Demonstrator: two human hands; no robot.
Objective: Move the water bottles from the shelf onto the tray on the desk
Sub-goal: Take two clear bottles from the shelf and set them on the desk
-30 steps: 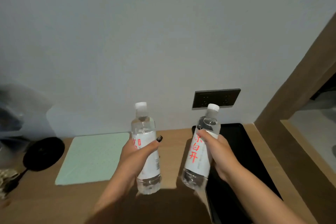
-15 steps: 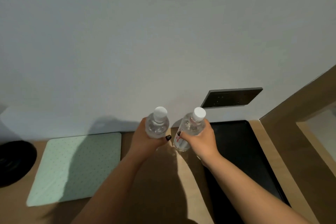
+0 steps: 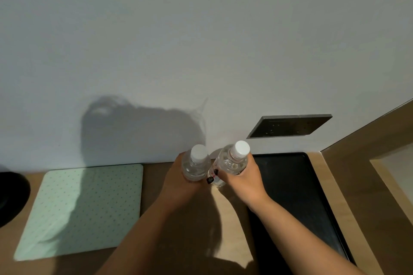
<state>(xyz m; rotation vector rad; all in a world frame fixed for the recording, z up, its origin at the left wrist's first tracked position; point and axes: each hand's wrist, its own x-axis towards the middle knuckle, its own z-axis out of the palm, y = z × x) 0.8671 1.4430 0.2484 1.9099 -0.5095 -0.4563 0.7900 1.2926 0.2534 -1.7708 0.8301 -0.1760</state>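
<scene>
I hold one water bottle in each hand, both off the shelf and neither yet on the tray (image 3: 297, 190). My left hand (image 3: 178, 182) wraps closed around the left bottle (image 3: 196, 166), which stands close to upright, its white cap facing up at me. My right hand (image 3: 243, 179) grips the right bottle (image 3: 230, 164), which leans with its cap toward the wall and the tray. The two bottles sit just beside each other above the bare wooden worktop (image 3: 154, 185), and I cannot tell whether their sides touch. What matters next is that the black tray lies to the right of both grips, running long from the wall back toward me. My right hand is already at its left edge, so I judge that bottle goes down first, while the left bottle must cross further rightward.
</scene>
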